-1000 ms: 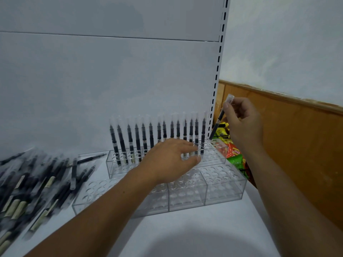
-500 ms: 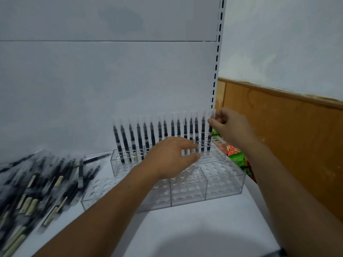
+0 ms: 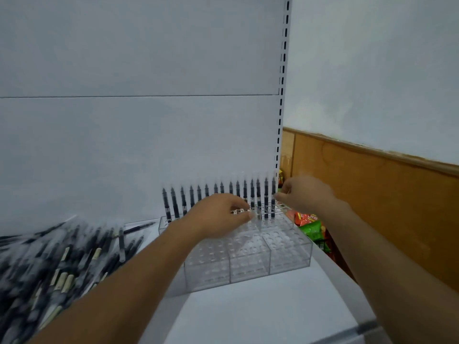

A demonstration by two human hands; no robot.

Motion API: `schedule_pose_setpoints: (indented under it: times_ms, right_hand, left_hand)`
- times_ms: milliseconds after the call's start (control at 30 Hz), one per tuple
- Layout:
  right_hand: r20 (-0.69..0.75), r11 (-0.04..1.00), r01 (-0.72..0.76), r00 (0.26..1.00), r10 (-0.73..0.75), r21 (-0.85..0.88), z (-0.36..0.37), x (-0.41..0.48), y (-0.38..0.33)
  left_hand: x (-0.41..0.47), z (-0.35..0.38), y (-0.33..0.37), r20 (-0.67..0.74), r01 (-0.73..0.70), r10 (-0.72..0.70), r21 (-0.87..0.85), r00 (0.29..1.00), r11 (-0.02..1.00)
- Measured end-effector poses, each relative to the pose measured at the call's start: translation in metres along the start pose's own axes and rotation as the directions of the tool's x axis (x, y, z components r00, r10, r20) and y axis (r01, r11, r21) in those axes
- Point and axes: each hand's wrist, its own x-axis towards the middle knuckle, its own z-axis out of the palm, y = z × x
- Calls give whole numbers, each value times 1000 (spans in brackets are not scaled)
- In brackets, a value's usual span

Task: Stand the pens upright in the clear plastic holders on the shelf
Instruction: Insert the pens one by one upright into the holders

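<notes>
Your right hand (image 3: 304, 196) pinches the end pen (image 3: 273, 188) of a row of slim black pens with clear caps (image 3: 175, 203), all upright along the back holes of the clear plastic holder (image 3: 248, 259) on the white shelf (image 3: 248, 316). Your left hand (image 3: 218, 216) lies curled on the holder's top; blur hides whether it grasps anything. Loose pens (image 3: 62, 259) lie heaped to the left.

Loose pens (image 3: 49, 264) are all smear, and the pile runs off the left edge. Left grip (image 3: 218, 217) hides the lower ends of the middle standing pens (image 3: 173, 202). Right grip (image 3: 305, 194) is blurred: pinching the end pen or just beside it, can't tell.
</notes>
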Motion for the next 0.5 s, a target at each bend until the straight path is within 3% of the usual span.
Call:
schedule_pose_setpoints:
  times_ms: [133,300,500]
  right_hand:
    - [112,994,105,989,-101,-26,-4,-11,-38]
    - [89,961,275,958,-273,-14,-2,-21,-114]
    - [178,823,549,803,-568,148,20,-53,-228]
  left_hand:
    - [-28,-28,-28,-63,94,-88,96,994,991]
    - [-89,-60,-79,-171,274,-255,98,952,957]
    - [-184,-77,-131,-338,415,-373,60,864,908]
